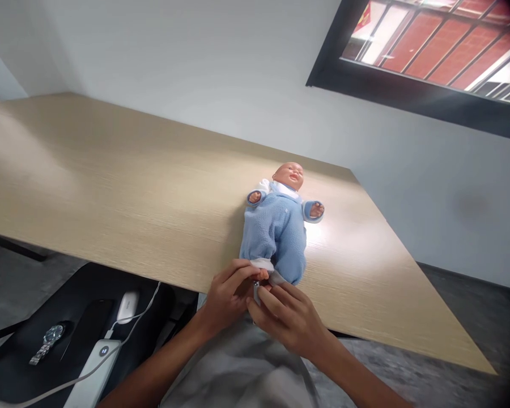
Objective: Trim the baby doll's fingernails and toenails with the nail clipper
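Observation:
A baby doll (276, 226) in a light blue fleece outfit lies on its back on the wooden table, with its feet toward me at the front edge. My left hand (232, 292) is closed around one of the doll's feet (261, 274), just below the white trouser cuff (262, 264). Between the fingers of my right hand (287, 317) is a small shiny metal nail clipper (256, 292), its tip close to the toes. Whether the clipper touches the toes cannot be made out. The doll's other foot is hidden behind my right hand.
The table (131, 181) reaches far to the left and ends at a right edge. On a black chair (21, 385) at lower left lie a wristwatch (49, 343), a dark phone (89, 328), a white case (128, 306) and a power bank (94, 374) with a cable.

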`<control>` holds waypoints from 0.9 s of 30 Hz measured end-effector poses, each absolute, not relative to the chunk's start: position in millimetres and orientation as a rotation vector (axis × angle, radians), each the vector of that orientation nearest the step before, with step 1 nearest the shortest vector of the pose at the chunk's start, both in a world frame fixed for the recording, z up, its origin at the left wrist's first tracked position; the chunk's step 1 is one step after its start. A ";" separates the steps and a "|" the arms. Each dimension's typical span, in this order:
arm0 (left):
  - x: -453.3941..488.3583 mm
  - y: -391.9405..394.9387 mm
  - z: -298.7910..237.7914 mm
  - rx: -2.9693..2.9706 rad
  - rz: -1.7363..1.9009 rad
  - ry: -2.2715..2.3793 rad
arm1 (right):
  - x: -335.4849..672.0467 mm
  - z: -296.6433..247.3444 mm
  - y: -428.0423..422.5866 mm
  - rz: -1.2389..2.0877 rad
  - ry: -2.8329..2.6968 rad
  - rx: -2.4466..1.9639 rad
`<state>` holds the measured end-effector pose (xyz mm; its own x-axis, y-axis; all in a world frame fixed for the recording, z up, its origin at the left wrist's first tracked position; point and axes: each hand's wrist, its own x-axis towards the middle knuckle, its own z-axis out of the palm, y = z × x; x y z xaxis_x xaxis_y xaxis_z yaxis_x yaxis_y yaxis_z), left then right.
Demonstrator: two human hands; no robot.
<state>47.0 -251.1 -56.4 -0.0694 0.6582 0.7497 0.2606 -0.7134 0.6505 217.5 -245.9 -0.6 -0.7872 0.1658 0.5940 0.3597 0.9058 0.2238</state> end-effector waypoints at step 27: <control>44.4 -251.3 -61.4 1.927 1.820 0.977 | 220.7 -12.2 -237.3 -0.410 -2.454 -0.319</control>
<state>44.4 -251.3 -61.4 -0.0431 0.6607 0.7494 0.2596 -0.7169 0.6470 220.7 -237.3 -12.2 -0.7768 0.1283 0.6165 0.3216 0.9225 0.2133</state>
